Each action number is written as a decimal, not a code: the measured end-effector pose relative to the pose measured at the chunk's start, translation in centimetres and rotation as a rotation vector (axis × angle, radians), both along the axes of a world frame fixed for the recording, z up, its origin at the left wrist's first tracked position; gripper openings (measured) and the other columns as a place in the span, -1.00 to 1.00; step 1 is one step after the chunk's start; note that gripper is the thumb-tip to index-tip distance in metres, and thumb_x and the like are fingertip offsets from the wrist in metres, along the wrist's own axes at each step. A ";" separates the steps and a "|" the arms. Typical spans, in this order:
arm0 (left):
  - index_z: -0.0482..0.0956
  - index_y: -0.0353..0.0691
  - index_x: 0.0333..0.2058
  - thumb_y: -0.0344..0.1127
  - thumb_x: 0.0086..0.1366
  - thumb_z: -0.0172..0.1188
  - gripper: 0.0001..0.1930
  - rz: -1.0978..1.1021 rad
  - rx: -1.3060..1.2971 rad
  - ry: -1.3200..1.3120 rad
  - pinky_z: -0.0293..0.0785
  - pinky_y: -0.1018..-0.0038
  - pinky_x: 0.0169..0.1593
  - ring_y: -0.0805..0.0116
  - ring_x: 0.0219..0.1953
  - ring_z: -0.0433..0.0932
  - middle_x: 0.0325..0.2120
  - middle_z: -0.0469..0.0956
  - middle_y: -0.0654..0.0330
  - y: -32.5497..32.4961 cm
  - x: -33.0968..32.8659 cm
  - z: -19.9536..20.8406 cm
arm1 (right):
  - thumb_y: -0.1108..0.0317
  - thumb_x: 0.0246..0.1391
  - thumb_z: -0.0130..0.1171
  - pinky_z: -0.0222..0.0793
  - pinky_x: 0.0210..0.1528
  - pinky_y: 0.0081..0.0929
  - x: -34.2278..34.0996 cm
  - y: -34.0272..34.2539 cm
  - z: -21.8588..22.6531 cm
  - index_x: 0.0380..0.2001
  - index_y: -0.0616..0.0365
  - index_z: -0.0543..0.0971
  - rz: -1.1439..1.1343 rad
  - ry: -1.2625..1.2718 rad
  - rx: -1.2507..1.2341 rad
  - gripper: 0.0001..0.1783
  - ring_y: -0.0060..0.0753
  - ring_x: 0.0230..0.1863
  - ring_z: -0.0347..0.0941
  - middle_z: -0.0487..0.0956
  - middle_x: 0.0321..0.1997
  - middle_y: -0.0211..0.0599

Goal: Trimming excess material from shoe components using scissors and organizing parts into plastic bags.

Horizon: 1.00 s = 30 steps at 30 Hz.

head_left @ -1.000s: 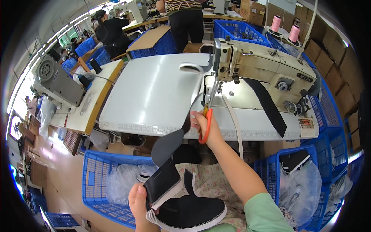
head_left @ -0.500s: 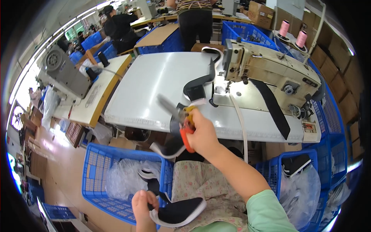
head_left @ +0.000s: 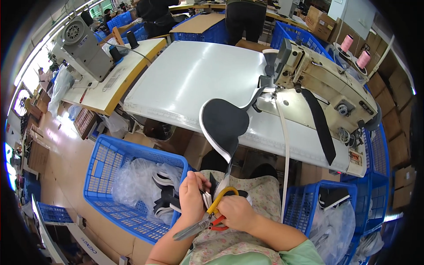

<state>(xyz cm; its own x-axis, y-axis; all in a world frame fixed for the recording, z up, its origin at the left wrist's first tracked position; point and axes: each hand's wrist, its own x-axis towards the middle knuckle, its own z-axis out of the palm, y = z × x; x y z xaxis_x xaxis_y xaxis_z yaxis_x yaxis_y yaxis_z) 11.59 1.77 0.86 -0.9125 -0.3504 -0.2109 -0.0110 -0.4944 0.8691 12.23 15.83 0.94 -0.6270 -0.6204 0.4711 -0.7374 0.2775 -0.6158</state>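
Observation:
Low over my lap, my right hand is closed on scissors with one yellow and one red handle, their blades pointing down to the left. Beside it my left hand pinches folded black fabric pieces with white edging; the fingers partly cover them. A black fabric piece with a white edge drapes over the near edge of the table, joined by a narrow strip to more fabric at the sewing machine. Its lower tip hangs just above my hands.
A blue basket at my left holds clear plastic and black-and-white pieces; another basket stands at my right. A white tape runs down from the white table. A black strip lies by the machine. Other people stand behind.
My right hand has brought the scissors down from the table edge to my left hand. My left hand has risen, and the fabric chain now drapes over the table edge.

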 end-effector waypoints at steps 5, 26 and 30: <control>0.27 -0.23 -0.64 -0.07 0.39 -0.22 -0.54 -0.091 0.076 -0.039 0.25 0.55 -0.36 0.47 -0.50 0.32 -0.53 0.43 0.17 1.2 -1.2 0.3 | 0.49 -0.38 0.18 0.29 -0.48 -0.34 0.0 0.9 0.0 -0.55 0.16 0.31 0.098 -0.054 -0.019 -0.74 -0.18 -0.50 0.38 0.38 -0.54 -0.24; 0.48 -0.32 -0.42 -0.21 0.26 0.06 -0.75 -0.356 -0.390 -0.119 0.22 0.63 -0.45 0.61 -0.55 0.30 -0.61 0.41 0.34 -0.4 -0.8 -1.7 | 0.49 -0.20 0.22 0.29 -0.13 -0.53 -3.2 4.8 2.6 -0.09 0.14 0.41 -0.088 -0.628 -0.155 -0.51 -0.34 -0.19 0.41 0.46 -0.23 -0.27; 0.50 -0.30 -0.43 -0.19 0.28 0.05 -0.73 -0.269 -0.228 -0.104 0.21 0.66 -0.46 0.63 -0.56 0.31 -0.63 0.42 0.35 -0.5 -1.4 0.0 | 0.12 -0.11 0.26 0.31 -0.30 -0.49 -3.9 10.0 3.4 -0.24 0.17 0.46 0.055 -0.909 0.286 -0.57 -0.36 -0.38 0.40 0.47 -0.44 -0.26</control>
<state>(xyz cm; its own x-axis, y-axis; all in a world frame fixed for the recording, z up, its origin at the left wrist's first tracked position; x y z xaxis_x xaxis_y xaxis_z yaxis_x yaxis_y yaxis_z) 10.21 1.31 0.89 -0.9564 -0.1493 -0.2512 -0.2081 -0.2554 0.9442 8.35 25.78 4.38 -0.6450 -0.6762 -0.3560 -0.0266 0.4854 -0.8739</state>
